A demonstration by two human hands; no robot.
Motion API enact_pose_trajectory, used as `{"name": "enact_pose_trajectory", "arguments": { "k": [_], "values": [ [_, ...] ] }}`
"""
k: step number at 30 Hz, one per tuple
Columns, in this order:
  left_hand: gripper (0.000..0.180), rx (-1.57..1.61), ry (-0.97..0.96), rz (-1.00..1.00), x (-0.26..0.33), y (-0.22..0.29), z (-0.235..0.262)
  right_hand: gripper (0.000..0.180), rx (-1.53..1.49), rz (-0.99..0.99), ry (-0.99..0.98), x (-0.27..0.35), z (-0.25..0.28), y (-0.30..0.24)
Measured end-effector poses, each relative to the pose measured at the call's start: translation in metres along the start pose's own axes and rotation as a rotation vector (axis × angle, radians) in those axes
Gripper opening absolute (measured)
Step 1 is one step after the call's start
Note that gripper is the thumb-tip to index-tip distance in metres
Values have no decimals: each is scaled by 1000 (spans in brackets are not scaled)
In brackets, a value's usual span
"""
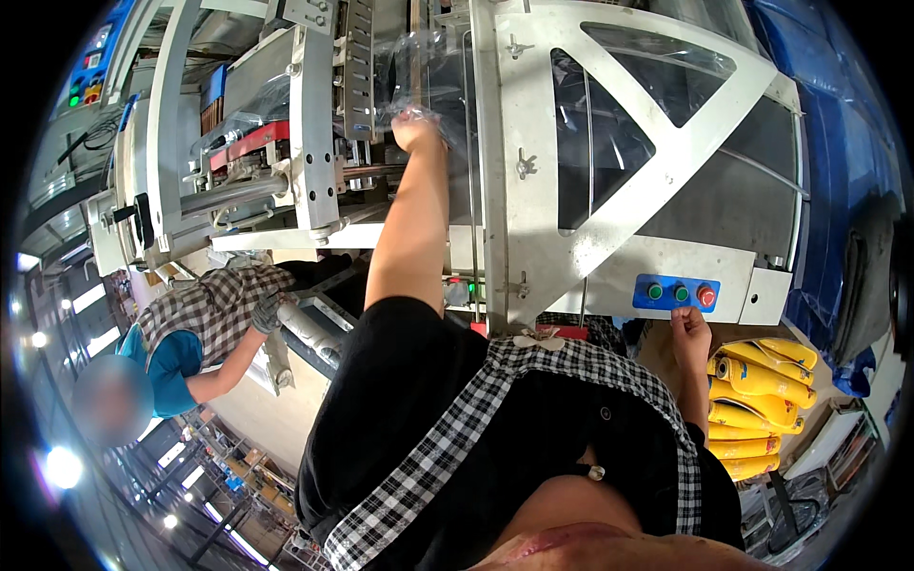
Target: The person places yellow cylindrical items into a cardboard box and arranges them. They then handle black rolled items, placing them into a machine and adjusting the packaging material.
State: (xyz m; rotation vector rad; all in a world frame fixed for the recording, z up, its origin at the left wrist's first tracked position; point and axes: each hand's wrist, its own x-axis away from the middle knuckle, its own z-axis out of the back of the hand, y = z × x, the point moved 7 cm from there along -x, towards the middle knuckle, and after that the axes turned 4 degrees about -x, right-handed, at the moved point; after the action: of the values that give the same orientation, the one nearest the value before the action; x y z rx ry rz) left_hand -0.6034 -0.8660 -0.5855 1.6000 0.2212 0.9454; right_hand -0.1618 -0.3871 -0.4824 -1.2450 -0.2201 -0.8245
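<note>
My left hand (pixel 416 130) is stretched forward into the white machine frame. Its fingers are closed on thin clear plastic film (pixel 428 62), which bunches at the fingertips and runs on beyond them. Back by my body, my right hand (pixel 691 333) is curled, with its fingertips at the lower edge of a blue button panel (pixel 644 300). That panel carries two green buttons (pixel 681 294) and a red one (pixel 705 297); the fingertips are just below the middle button. I see nothing held in the right hand.
A white triangular guard frame (pixel 609 243) with wing nuts stands to the right of my left arm. Metal rollers and a red bar (pixel 249 145) lie left. Yellow rolled packages (pixel 762 390) are stacked at right. A gloved co-worker (pixel 214 333) in a checked apron works at left.
</note>
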Motion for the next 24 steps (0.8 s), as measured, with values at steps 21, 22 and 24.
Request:
{"name": "enact_pose_trajectory", "arguments": {
  "k": [21,22,24],
  "values": [
    [71,288,-269,36,98,17,27,75,659,354,157,36,-43,-14],
    [74,289,-174,89,102,21,19,77,668,319,152,34,-41,-10],
    [60,145,-149,173,109,26,4,77,678,340,156,37,-37,-9]
  ]
}}
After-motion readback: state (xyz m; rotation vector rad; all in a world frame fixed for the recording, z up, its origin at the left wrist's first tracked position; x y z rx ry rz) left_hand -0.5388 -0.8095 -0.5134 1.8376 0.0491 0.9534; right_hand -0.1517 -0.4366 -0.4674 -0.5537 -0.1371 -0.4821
